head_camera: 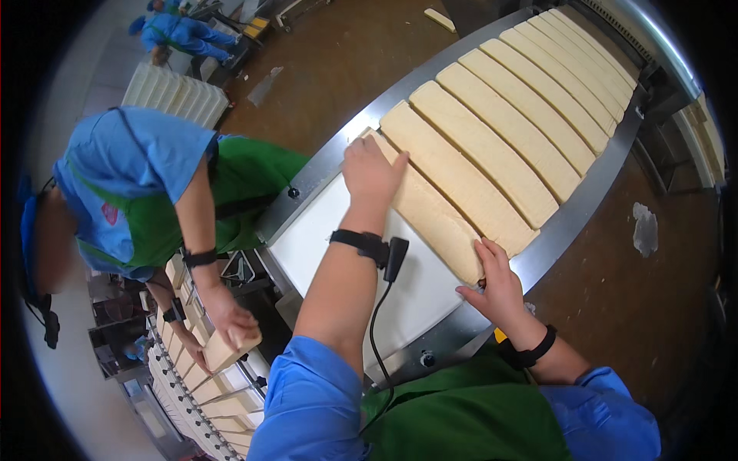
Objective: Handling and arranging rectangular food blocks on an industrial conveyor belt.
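Note:
Several long, pale dough slabs lie side by side across the white conveyor belt (314, 230). Both my hands are at the nearest slab (429, 213), one at each end. My left hand (372, 173) grips its far left end, the thumb laid over the top and the fingers at the end edge. At the near right end, my right hand (496, 282) holds the slab between thumb and fingers. The slab rests flat on the belt, a narrow gap from the second slab (458, 176). The undersides of the fingers are partly hidden.
Metal side rails (357, 124) border the belt. On my left, a co-worker in a green apron (161, 219) holds a dough block (233, 348) over a second conveyor (199, 383) with metal dividers. Stacked white trays (173, 95) and other people stand farther back. A dough strip (440, 20) lies on the floor.

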Demonstrator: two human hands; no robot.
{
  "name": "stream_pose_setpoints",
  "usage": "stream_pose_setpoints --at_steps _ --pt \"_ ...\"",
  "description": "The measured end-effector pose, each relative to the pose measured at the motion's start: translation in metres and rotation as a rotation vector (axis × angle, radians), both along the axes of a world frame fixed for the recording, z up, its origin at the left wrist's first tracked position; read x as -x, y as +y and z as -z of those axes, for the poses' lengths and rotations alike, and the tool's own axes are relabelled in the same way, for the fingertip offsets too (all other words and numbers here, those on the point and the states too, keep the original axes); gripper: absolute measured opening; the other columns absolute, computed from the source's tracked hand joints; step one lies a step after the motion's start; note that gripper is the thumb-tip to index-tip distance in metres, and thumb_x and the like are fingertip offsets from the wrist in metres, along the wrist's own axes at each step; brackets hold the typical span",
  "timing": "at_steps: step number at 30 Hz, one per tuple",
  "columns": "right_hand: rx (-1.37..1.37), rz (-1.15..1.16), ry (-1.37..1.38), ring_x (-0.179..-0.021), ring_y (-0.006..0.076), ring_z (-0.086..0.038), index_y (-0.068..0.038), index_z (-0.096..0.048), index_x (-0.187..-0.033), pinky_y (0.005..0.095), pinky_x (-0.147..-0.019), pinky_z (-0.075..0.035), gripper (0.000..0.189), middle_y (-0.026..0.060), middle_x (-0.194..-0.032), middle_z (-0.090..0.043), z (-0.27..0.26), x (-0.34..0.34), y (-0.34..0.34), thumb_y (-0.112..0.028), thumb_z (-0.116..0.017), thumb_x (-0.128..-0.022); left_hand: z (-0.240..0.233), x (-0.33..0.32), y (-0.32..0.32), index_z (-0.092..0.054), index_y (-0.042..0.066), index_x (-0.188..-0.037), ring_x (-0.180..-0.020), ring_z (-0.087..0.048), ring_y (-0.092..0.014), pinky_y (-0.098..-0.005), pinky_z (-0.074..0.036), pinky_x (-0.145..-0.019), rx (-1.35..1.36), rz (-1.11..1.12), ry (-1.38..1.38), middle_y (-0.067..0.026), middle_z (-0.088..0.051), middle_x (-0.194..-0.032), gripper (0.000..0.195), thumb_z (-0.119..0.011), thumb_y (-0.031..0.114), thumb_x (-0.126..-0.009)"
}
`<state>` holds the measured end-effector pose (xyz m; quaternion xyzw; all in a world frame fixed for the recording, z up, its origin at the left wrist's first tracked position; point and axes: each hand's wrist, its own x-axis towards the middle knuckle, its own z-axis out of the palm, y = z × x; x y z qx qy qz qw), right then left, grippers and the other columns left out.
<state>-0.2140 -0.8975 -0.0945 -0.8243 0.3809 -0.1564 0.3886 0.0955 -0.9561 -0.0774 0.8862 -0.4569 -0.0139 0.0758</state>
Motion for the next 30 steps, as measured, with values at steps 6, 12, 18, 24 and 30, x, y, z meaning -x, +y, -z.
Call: stream_pose_setpoints --at_steps 6,12,18,24,30 --pt "0.080 -0.026 0.027 -0.095 0.0291 -0.068 -0.008 -0.049 -0.142 0.0368 -0.076 -0.058 0.085 0.0138 -0.143 -0.049 -0.012 -0.014 -0.003 -0.021 -0.087 -0.067 -0.006 -0.025 -0.003 -0.066 -0.004 -0.113 -0.114 -0.058 -0.036 -0.0432 -0.047 -0.100 -0.013 -0.056 0.043 -0.0201 -0.064 -0.110 0.068 -0.077 0.052 -0.075" --pt "0.085 -0.140 0.076 -0.104 0.0318 -0.067 -0.013 -0.062 -0.131 0.0408 -0.081 -0.057 0.068 0.0112 -0.137 -0.056 -0.018 -0.022 -0.008 -0.025 -0.084 -0.068 -0.024 -0.031 0.063 -0.068 -0.002 -0.111 -0.103 -0.066 -0.036 -0.0439 -0.054 -0.088 -0.010 -0.258 -0.007 -0.0185 -0.070 -0.106 0.067 -0.079 0.051 -0.072" --pt "0.003 -0.591 0.198 -0.111 0.0327 -0.064 -0.013 -0.058 -0.134 0.0423 -0.087 -0.056 0.073 0.0123 -0.136 -0.056 -0.035 -0.047 0.006 -0.027 -0.083 -0.068 -0.042 -0.044 0.225 -0.061 -0.002 -0.123 -0.114 -0.061 -0.035 -0.0458 -0.051 -0.096 -0.214 -0.628 0.235 -0.0213 -0.064 -0.119 0.085 -0.084 0.055 -0.065" --pt "0.164 -0.464 0.216 -0.111 0.0392 -0.062 -0.011 -0.046 -0.142 0.0468 -0.090 -0.054 0.085 0.0168 -0.133 -0.054 -0.019 -0.061 0.041 -0.029 -0.083 -0.068 -0.037 -0.015 0.322 -0.048 0.009 -0.144 -0.121 -0.055 -0.044 -0.0472 -0.049 -0.101 0.061 -0.187 0.291 -0.0280 -0.057 -0.127 0.107 -0.093 0.046 -0.054" --pt "0.301 -0.572 0.041 -0.113 0.0399 -0.060 -0.009 -0.050 -0.138 0.0473 -0.092 -0.053 0.077 0.0177 -0.123 -0.060 -0.022 -0.073 0.078 -0.023 -0.079 -0.068 -0.027 0.010 0.384 -0.058 0.022 -0.134 -0.102 -0.059 -0.043 -0.0494 -0.052 -0.091 0.223 -0.278 0.188 -0.0228 -0.053 -0.117 0.073 -0.084 0.023 -0.066"
